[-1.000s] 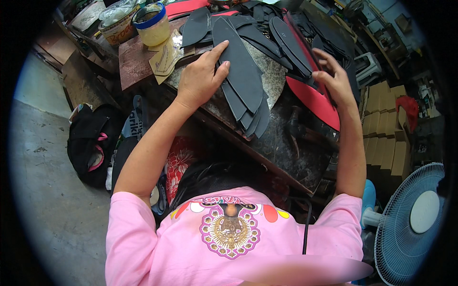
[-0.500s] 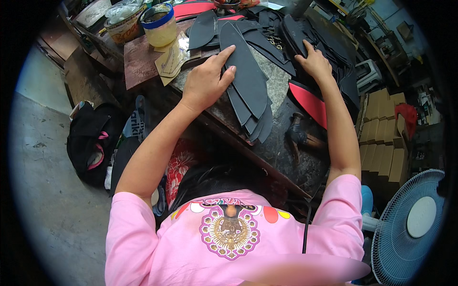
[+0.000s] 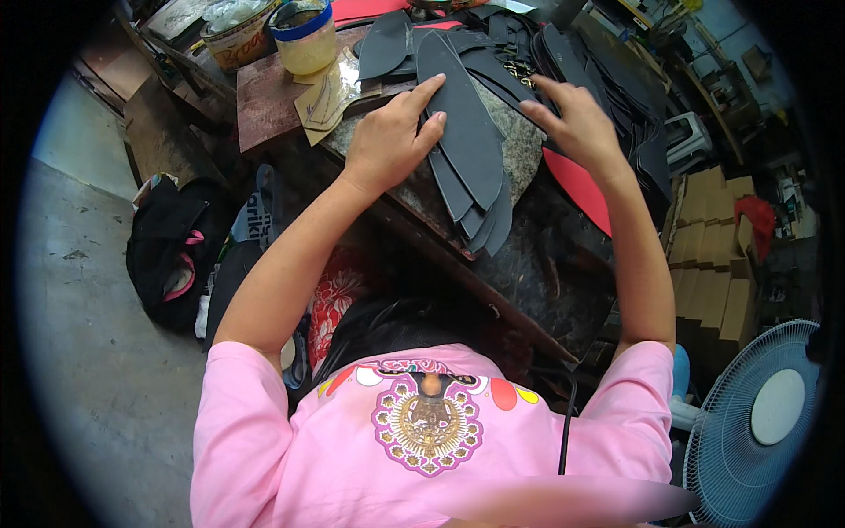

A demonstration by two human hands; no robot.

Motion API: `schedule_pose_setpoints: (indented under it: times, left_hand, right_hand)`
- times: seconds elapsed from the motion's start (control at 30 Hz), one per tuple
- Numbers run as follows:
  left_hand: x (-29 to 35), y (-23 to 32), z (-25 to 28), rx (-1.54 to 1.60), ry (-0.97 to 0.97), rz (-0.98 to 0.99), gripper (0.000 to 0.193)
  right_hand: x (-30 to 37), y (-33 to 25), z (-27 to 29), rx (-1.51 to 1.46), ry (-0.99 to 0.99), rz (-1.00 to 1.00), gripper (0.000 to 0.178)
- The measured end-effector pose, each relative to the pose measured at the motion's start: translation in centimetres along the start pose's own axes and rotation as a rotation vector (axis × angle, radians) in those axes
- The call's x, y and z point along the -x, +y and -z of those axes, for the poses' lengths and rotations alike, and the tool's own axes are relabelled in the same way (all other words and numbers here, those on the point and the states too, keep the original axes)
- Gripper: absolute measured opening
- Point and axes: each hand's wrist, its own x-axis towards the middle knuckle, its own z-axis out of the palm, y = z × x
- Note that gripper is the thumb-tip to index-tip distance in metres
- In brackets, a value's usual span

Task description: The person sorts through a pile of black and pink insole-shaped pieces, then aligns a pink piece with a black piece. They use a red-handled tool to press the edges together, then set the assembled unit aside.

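A fanned stack of dark grey, sole-shaped sheets lies on a pale stone slab at the bench's near side. At its left edge is my left hand, index finger and thumb pressed onto the top sheet, the other fingers curled and partly hidden. My right hand hovers right of the slab, slightly blurred, with fingers apart and nothing visible in them. Beyond it are more black sole-shaped pieces in a crowded pile. A red pointed piece lies below my right wrist.
A blue-rimmed tub and a paint-type can stand at the back left, near card patterns. Stacked cartons and a standing fan are at the right. A black bag sits on the left floor.
My right hand has come off the black pile and moved slightly left and nearer, fingers now free. My left hand stays on the grey stack. The whole view has shifted a little.
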Motion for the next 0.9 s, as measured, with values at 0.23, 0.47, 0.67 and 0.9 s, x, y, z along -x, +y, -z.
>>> schedule_pose_setpoints:
  times: [0.23,0.47,0.67,0.9]
  left_hand:
    - [-0.2,0.2,0.1,0.000,0.016,-0.020,0.050]
    - [0.0,0.4,0.1,-0.065,-0.097,0.048,0.052]
    - [0.0,0.2,0.1,-0.054,-0.055,-0.009,0.058]
    - [0.1,0.4,0.8,0.036,-0.147,0.083,0.077]
  right_hand:
    - [2.3,-6.1,-2.0,-0.445,-0.167,0.039,0.077]
    - [1.8,-7.6,-2.2,-1.268,-0.340,-0.358,0.094]
    - [2.1,-8.9,-1.4,-1.441,-0.395,-0.359,0.094]
    - [-0.4,-4.7,0.4,-1.306,-0.055,-0.326,0.095]
